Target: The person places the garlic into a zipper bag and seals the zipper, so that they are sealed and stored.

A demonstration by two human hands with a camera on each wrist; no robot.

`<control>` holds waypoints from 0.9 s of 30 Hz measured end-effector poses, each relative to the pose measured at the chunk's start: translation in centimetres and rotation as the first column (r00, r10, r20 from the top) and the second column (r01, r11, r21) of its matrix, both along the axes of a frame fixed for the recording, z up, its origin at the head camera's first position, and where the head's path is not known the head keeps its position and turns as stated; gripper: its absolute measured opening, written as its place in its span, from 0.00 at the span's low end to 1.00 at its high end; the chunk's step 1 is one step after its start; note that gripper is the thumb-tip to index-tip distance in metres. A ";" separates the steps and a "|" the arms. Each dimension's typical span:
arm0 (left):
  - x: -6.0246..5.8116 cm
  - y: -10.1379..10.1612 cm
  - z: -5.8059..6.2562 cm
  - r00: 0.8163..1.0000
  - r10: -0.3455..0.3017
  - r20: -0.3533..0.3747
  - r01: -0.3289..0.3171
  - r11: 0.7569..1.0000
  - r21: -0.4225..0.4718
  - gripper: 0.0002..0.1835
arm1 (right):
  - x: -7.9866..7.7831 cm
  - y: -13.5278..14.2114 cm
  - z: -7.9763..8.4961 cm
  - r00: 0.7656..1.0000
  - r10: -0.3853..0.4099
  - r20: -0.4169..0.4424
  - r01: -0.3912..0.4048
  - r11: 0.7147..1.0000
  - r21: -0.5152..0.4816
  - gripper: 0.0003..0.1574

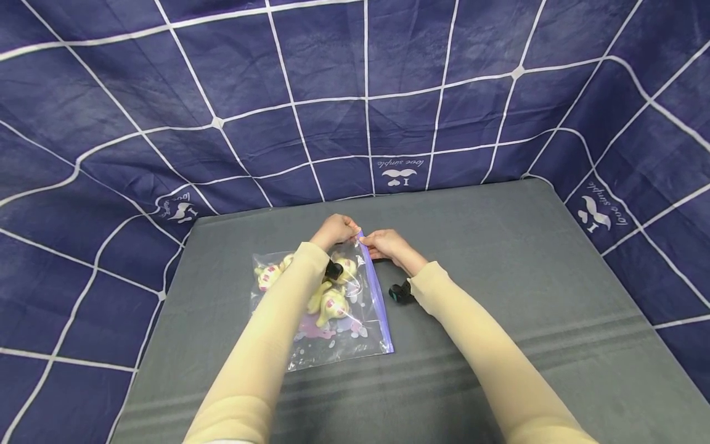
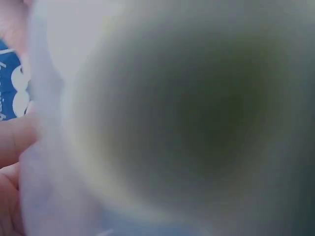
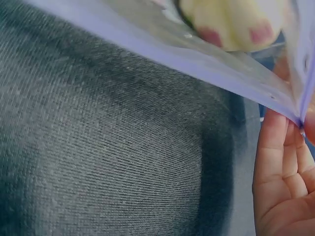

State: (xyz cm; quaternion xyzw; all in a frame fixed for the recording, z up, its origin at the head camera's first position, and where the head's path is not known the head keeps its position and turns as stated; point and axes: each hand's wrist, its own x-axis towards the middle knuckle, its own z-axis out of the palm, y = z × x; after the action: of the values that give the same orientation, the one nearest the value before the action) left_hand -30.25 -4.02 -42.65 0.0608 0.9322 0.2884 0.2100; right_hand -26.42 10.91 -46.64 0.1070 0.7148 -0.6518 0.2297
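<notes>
A clear zip bag (image 1: 346, 346) with a purple zip strip (image 1: 379, 299) lies on the grey surface, printed with pink and white shapes. Inside it are several yellow figures (image 1: 335, 305) with pink markings; their exact kind is unclear. At the far end of the strip, my left hand (image 1: 336, 230) pinches the bag's corner. My right hand (image 1: 390, 245) grips the same corner from the right, its thumb and fingers on the strip's end. Up close in the right wrist view, the purple edge (image 3: 177, 61) runs to the right hand's fingertips (image 3: 273, 128). Blur fills most of the left wrist view.
The grey table (image 1: 499, 259) extends on both sides of the bag. Dark blue cloth (image 1: 327, 68) with white grid lines hangs behind and at the sides. Small black devices (image 1: 400, 293) sit at both wrists. My left forearm (image 1: 272, 339) covers part of the bag.
</notes>
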 end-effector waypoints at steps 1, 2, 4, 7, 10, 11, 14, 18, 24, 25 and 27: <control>-0.1 0.0 0.1 1.000 0.009 0.010 -0.009 1.000 -0.003 0.15 | 0.0 0.0 -0.1 1.000 0.002 -0.008 -0.002 1.000 0.009 0.13; -0.2 -0.1 0.2 0.999 0.020 0.027 -0.020 1.000 -0.006 0.15 | 0.1 -0.1 -0.1 1.000 0.008 -0.018 -0.008 1.000 0.025 0.13; -0.3 -0.1 0.5 0.997 0.027 0.069 -0.026 1.000 -0.007 0.15 | 0.0 -0.2 -0.4 0.999 0.017 -0.036 -0.015 0.999 0.049 0.14; -0.8 -0.1 0.3 0.992 -0.021 0.123 0.024 0.999 -0.027 0.15 | -0.1 -0.2 -1.0 0.998 0.030 -0.063 -0.027 0.998 0.058 0.14; -4.6 -0.5 -4.0 0.983 -0.090 0.160 0.101 0.993 -0.060 0.17 | -0.1 -0.2 -1.4 0.997 0.024 -0.068 -0.021 0.999 0.048 0.14; -6.0 -0.7 -5.5 0.977 -0.109 0.181 0.124 0.990 -0.072 0.18 | -0.1 -0.3 -1.4 0.997 0.018 -0.069 -0.015 0.999 0.044 0.15; -10.9 -1.0 -11.0 0.970 -0.111 0.218 0.137 0.985 -0.105 0.20 | 0.2 -0.5 -1.1 0.998 -0.001 -0.066 0.004 0.999 0.040 0.18; -12.3 -1.3 -12.7 0.961 -0.084 0.264 0.108 0.991 -0.077 0.19 | 0.3 -0.6 -0.8 0.998 -0.001 -0.056 0.002 1.000 0.019 0.18; -12.5 -1.6 -13.0 0.948 -0.020 0.317 0.025 1.000 -0.013 0.21 | 0.1 -0.5 -0.8 1.000 0.004 -0.019 -0.005 1.000 -0.030 0.16; -12.5 -1.5 -13.1 0.950 -0.009 0.312 0.013 1.000 -0.009 0.20 | 0.1 -0.5 -0.8 1.000 0.005 -0.011 -0.005 0.999 -0.034 0.15; -12.6 -1.7 -13.1 0.949 -0.001 0.315 -0.001 1.000 0.005 0.20 | 0.2 -0.5 -0.8 1.000 0.005 0.004 -0.005 0.999 -0.034 0.15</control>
State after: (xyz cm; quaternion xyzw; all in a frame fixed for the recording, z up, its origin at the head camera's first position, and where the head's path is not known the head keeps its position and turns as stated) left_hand -42.81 -5.67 -55.80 0.0147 0.8861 0.2968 0.3557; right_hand -26.18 10.44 -47.39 0.1027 0.7036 -0.6630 0.2343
